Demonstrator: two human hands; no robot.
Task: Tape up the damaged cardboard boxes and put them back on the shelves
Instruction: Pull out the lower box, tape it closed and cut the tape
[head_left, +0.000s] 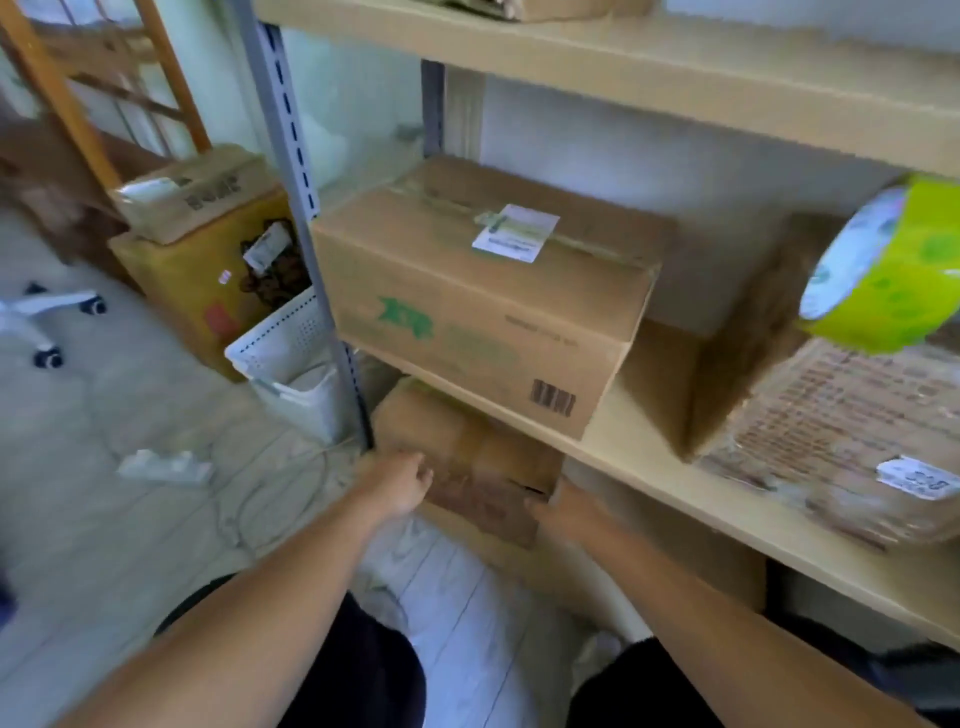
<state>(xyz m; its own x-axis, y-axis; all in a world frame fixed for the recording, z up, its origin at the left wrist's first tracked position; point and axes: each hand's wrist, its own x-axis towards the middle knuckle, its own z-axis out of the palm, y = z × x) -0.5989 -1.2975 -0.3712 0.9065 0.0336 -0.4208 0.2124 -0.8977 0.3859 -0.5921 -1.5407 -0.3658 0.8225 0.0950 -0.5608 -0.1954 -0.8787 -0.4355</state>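
Note:
A small taped cardboard box (467, 462) sits low under the middle shelf board (639, 452), partly tucked in. My left hand (402, 480) holds its near left corner, fingers curled over the edge. Against the box's right end lies my right hand (558, 506), its fingers hidden behind the cardboard. On the middle shelf stand a sealed box with green print and a white label (478, 306) and a box with dense printed text (841, 441). A green roll of tape (883, 265) lies on that text box at the right.
A grey metal upright (311, 218) borders the shelf's left side. Beside it on the floor are a white perforated basket (283, 343), a yellow box (202, 280) with a smaller carton on top, a wooden ladder (67, 104) and a white power strip (166, 465).

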